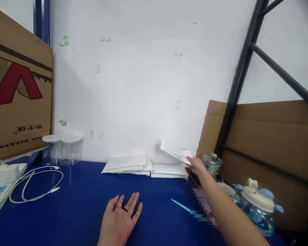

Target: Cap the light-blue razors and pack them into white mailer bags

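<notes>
My left hand (pixel 119 218) is held palm up over the blue table (pixel 87 201), its fingers apart and nothing in it; a ring and a dark band show on its fingers. To the right, my right hand (pixel 194 164) pinches the near end of a white folded paper or packet (pixel 173 152), which is tilted and raised above the right stack. Two stacks of flat white packets lie side by side against the wall: a taller left stack (pixel 128 164) and a lower right stack (pixel 168 171).
Two clear jars (pixel 70 152) with white lids, a white cable (pixel 32 174) and a power strip (pixel 0 191) sit at left. A turquoise stick (pixel 181 205), a phone (pixel 193 177) and a bottle (pixel 258 205) are at right. Cardboard (pixel 272 143) flanks the table.
</notes>
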{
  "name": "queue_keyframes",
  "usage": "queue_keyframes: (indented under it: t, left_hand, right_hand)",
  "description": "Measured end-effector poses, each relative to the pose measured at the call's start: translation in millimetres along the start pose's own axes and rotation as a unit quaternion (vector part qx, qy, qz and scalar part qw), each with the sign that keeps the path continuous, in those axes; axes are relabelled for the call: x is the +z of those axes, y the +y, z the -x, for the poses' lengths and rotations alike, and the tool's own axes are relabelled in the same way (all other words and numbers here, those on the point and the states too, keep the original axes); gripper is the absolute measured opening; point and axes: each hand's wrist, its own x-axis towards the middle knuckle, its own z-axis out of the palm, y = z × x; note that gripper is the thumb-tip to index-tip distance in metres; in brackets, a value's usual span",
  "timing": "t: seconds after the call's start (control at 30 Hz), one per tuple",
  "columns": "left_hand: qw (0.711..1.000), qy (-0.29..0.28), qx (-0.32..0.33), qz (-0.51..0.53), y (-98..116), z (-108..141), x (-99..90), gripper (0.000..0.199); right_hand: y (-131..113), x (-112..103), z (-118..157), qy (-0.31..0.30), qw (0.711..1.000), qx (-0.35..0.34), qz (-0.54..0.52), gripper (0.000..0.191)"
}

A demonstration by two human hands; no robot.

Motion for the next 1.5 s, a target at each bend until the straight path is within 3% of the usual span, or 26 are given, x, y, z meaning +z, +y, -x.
queue_keyframes:
  t: [0.13,0.23,0.3,0.37,0.4,0.43,0.47,0.53,0.6,0.7,0.77,0.87,1.0,1.1,1.17,1.23,1.37,1.43,1.5]
  left_hand:
    - [1.000,0.015,0.018,-0.020,-1.2,-1.8,2.0,0.054]
    - [0.996,0.011,0.056,-0.063,-3.0,-1.7,-1.3,0.051]
    - [0.987,-0.016,0.094,-0.133,-5.2,1.4,-3.9,0.048]
    - [0.952,-0.085,0.137,-0.262,-9.2,6.9,-3.3,0.046]
    - [0.914,-0.134,0.157,-0.348,-12.6,9.8,-0.7,0.045]
    - [0.860,-0.192,0.173,-0.441,-17.4,12.0,3.8,0.044]
    - [0.789,-0.251,0.183,-0.531,-24.1,13.0,10.0,0.044]
    - [0.616,-0.359,0.194,-0.673,-44.6,10.2,26.1,0.046]
    - [0.471,-0.403,0.208,-0.756,-73.4,0.4,41.7,0.057]
    - [0.320,-0.419,0.227,-0.819,-114.2,-23.9,51.0,0.072]
    - [0.266,-0.425,0.209,-0.840,-121.6,-41.6,45.7,0.073]
    - [0.264,-0.394,0.242,-0.846,-87.9,-55.7,27.9,0.077]
    - [0.324,-0.352,0.283,-0.831,16.8,-43.5,-3.0,0.064]
    - [0.356,-0.278,0.283,-0.846,105.8,-32.8,-29.8,0.056]
    - [0.354,-0.202,0.280,-0.869,157.3,-33.5,-45.9,0.057]
    - [0.339,-0.123,0.281,-0.889,196.7,-41.2,-57.5,0.060]
    - [0.298,-0.033,0.286,-0.910,235.3,-67.6,-67.5,0.069]
    - [0.282,-0.023,0.282,-0.917,240.9,-79.7,-69.6,0.070]
    - [0.270,-0.016,0.285,-0.919,242.8,-87.0,-70.6,0.070]
  right_hand:
    - [21.6,9.6,-6.0,-0.014,0.975,0.046,0.215,0.014]
    - [21.3,10.3,-10.2,-0.026,0.943,0.046,0.330,0.024]
    - [13.8,3.4,-6.8,-0.048,0.925,0.023,0.376,0.034]
    - [1.6,-10.0,4.3,-0.089,0.911,0.001,0.403,0.032]
    - [-5.9,-18.3,12.3,-0.118,0.903,-0.009,0.414,0.029]
    - [-14.2,-26.8,21.3,-0.150,0.892,-0.018,0.425,0.025]
    - [-23.0,-34.7,30.8,-0.183,0.880,-0.029,0.438,0.023]
    - [-41.2,-46.1,48.5,-0.236,0.853,-0.060,0.461,0.026]
    - [-57.8,-49.8,62.0,-0.246,0.845,-0.078,0.469,0.031]
    - [-75.1,-45.4,74.3,-0.236,0.851,-0.092,0.459,0.033]
    - [-79.7,-41.2,79.6,-0.248,0.852,-0.107,0.448,0.033]
    - [-76.4,-35.8,85.3,-0.274,0.848,-0.117,0.438,0.032]
    - [-58.1,-16.3,88.4,-0.276,0.855,-0.139,0.417,0.029]
    - [-39.2,18.6,86.1,-0.270,0.857,-0.167,0.407,0.028]
    - [-27.2,50.8,82.7,-0.275,0.844,-0.195,0.418,0.029]
    - [-17.0,86.5,78.8,-0.277,0.807,-0.245,0.459,0.033]
    - [1.6,151.1,72.4,-0.297,0.701,-0.320,0.564,0.050]
    - [10.8,173.5,69.4,-0.305,0.679,-0.323,0.584,0.046]
    - [18.2,188.0,65.6,-0.309,0.676,-0.316,0.590,0.033]
